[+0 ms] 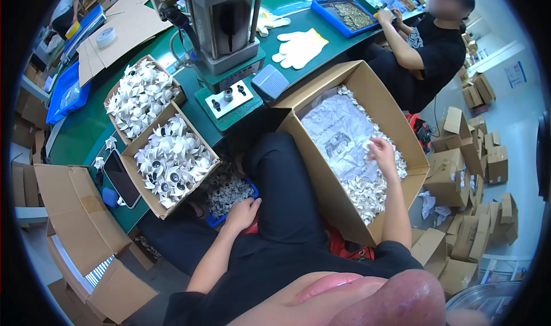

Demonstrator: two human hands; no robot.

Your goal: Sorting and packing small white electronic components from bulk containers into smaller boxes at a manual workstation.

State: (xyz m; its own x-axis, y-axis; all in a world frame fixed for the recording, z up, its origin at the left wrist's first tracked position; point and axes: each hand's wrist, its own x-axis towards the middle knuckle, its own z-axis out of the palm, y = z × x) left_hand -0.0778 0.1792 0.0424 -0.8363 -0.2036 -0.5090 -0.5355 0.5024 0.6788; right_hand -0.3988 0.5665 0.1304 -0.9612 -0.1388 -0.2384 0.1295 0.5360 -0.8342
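Observation:
My right hand (383, 155) is inside a large cardboard box (327, 182) on my right. Its fingers are closed on what looks like a small white bladed wheel, mostly hidden by them. Similar white bladed wheels (367, 197) lie along the box's edges, around a printed plastic sheet (338, 131). My left hand (243, 213) rests on my thigh, fingers laid out, holding nothing visible. Beside it, low down, is a blue bin (213, 220) of small grey-white parts. Two smaller cartons of white bladed wheels (172, 159) stand on the bench to the left.
A press machine (229, 27) with a metal fixture plate (228, 100) stands ahead on the green bench (201, 116). Near it are a grey-blue pedal-like block (270, 83), white gloves (299, 47) and a phone (121, 178). A co-worker (427, 53) sits at right by a blue tray (344, 16).

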